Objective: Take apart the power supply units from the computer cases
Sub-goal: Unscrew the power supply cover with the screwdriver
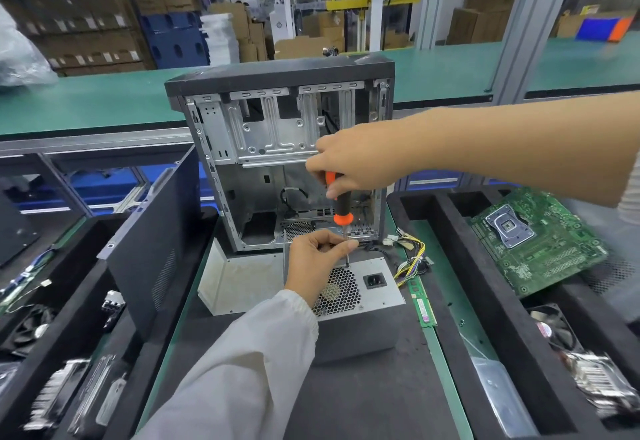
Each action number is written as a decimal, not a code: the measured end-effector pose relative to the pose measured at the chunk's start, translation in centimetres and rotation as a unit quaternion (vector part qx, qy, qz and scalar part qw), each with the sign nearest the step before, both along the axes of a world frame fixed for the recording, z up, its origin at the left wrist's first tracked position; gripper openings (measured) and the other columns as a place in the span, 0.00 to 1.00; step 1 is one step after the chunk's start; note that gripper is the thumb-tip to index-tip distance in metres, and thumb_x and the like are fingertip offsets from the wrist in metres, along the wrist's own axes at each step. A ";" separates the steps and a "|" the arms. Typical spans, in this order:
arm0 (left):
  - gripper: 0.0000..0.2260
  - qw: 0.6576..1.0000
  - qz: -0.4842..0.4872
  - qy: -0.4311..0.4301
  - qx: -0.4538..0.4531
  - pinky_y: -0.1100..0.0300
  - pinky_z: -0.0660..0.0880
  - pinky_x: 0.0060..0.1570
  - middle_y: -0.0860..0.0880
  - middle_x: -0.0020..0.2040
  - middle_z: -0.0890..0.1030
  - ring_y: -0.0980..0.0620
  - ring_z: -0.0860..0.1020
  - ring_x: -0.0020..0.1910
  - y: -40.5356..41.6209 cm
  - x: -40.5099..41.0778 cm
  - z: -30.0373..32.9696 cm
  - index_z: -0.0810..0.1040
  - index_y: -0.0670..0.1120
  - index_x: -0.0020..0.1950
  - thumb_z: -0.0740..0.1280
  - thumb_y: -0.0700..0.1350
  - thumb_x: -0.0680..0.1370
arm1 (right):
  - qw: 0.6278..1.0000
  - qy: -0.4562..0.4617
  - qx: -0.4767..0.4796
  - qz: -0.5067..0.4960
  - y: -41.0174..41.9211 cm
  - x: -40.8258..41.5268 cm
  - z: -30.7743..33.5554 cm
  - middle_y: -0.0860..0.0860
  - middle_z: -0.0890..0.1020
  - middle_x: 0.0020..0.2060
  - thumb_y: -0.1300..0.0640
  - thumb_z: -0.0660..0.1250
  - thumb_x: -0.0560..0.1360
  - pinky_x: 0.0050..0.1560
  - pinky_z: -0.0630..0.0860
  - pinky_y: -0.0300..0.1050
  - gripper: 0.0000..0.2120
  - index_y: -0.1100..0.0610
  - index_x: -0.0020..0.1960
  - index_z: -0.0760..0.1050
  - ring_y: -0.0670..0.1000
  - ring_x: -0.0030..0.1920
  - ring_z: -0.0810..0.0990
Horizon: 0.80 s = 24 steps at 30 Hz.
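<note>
Screwdriver set upright on the power supply unit, both hands on the tool

The grey power supply unit lies on the mat just in front of the open computer case, its honeycomb fan grille and power socket facing up. The right hand curls around the top of the orange-and-black screwdriver, whose tip meets the unit's top face near the grille. The left hand pinches the shaft low down. Yellow and black cables trail to the right of the unit, a memory stick beside them, a green motherboard farther right
</note>
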<state>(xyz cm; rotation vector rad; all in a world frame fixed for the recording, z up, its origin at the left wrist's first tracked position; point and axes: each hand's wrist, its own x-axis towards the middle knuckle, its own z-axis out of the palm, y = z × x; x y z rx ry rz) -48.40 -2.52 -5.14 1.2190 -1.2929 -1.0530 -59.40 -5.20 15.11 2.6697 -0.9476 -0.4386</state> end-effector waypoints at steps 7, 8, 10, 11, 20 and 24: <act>0.05 0.990 -0.124 -0.056 -0.033 0.66 0.71 0.40 0.52 0.33 0.77 0.56 0.72 0.32 -1.1 1.4 1.3 0.85 0.54 0.45 0.72 0.44 0.76 | 0.996 -0.030 0.088 -0.002 -0.8 -0.5 1.3 0.46 0.69 0.48 0.56 0.70 0.75 0.41 0.63 0.38 0.13 0.52 0.58 0.74 0.48 0.46 0.68; 0.07 0.989 -0.135 -0.050 -0.038 0.67 0.73 0.41 0.53 0.36 0.82 0.56 0.76 0.34 -1.1 1.6 1.5 0.86 0.55 0.47 0.71 0.43 0.76 | 0.995 -0.036 0.090 -0.008 -0.7 -0.7 1.4 0.46 0.71 0.46 0.53 0.70 0.74 0.39 0.63 0.38 0.12 0.52 0.56 0.74 0.48 0.45 0.70; 0.06 0.989 -0.134 -0.053 -0.044 0.63 0.78 0.48 0.52 0.43 0.86 0.53 0.83 0.44 -1.1 1.6 1.9 0.86 0.51 0.47 0.71 0.41 0.76 | 0.994 -0.058 0.081 -0.039 -0.8 -1.0 1.3 0.46 0.77 0.41 0.37 0.66 0.72 0.37 0.67 0.39 0.20 0.53 0.51 0.74 0.48 0.42 0.76; 0.04 0.989 -0.129 -0.060 -0.047 0.60 0.79 0.51 0.51 0.44 0.86 0.50 0.83 0.47 -1.2 1.6 1.9 0.86 0.48 0.48 0.72 0.41 0.75 | 0.995 -0.058 0.061 -0.062 -0.7 -1.1 1.2 0.49 0.79 0.38 0.29 0.60 0.69 0.36 0.70 0.41 0.29 0.55 0.48 0.74 0.49 0.40 0.79; 0.09 0.995 -0.068 -0.049 -0.049 0.58 0.69 0.36 0.43 0.26 0.70 0.50 0.64 0.29 -1.4 1.0 1.8 0.80 0.47 0.33 0.78 0.45 0.70 | 0.996 -0.006 0.082 -0.031 -0.6 -0.7 0.8 0.48 0.74 0.45 0.56 0.63 0.79 0.35 0.65 0.37 0.07 0.54 0.56 0.71 0.50 0.44 0.72; 0.14 0.995 -0.073 -0.043 -0.048 0.55 0.65 0.37 0.43 0.29 0.66 0.47 0.61 0.31 -1.5 0.8 1.8 0.74 0.49 0.32 0.78 0.46 0.69 | 0.989 -0.021 0.143 -0.032 -0.3 -0.5 1.0 0.49 0.75 0.51 0.67 0.65 0.73 0.39 0.70 0.36 0.15 0.51 0.55 0.73 0.50 0.49 0.75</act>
